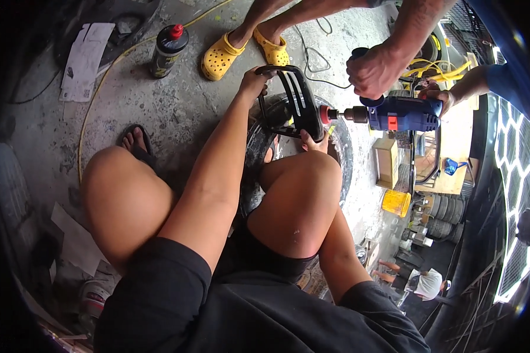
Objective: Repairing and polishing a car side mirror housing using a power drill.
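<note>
A glossy black plastic panel (303,103) with long slots and a frame-like side is held up in front of my knees. My left hand (254,85) is closed around its far left corner. At the near lower edge, my right hand (314,142) grips it, partly hidden behind my raised knee. A co-worker's hands (368,73) hold a blue corded drill (403,113) from the right. Its chuck carries a round red attachment (324,115), which meets or nearly meets the panel's right face; I cannot tell which.
A black tire (256,150) lies beneath the panel. The co-worker's yellow clogs (222,57) stand just beyond. On the floor at left are a black bottle (169,53) with a red cap and a yellow hose (92,109). A yellow bucket (396,202) and another person (428,284) are at right.
</note>
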Demonstrator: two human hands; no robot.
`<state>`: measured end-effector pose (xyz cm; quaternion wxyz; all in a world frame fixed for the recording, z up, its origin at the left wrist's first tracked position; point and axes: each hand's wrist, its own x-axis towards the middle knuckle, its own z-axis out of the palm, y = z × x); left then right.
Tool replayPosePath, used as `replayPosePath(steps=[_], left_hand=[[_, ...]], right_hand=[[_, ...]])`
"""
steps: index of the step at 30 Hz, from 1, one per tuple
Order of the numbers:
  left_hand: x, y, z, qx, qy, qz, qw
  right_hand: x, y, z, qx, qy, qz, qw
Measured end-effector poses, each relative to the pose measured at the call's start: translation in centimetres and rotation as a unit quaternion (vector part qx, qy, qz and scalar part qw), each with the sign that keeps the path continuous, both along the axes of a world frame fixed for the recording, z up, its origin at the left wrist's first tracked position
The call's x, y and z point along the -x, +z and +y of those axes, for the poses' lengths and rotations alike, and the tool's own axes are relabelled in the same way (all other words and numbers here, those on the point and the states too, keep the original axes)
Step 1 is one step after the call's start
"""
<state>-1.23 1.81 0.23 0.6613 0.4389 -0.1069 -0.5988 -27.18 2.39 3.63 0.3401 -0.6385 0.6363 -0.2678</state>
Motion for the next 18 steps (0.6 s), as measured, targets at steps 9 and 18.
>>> replayPosePath(steps=[9,18], left_hand=[[2.0,-5.3,-1.0,-0.038,-0.002,-0.242,0.97],[1.9,-8.0,-1.0,-0.11,-0.095,-0.295,0.945]], right_hand=[[-2.8,2.7,1.3,-0.026,-0.004,-0.054,0.998],[-2.8,1.7,0.6,-0.033,-0.037,-0.02,0.999]])
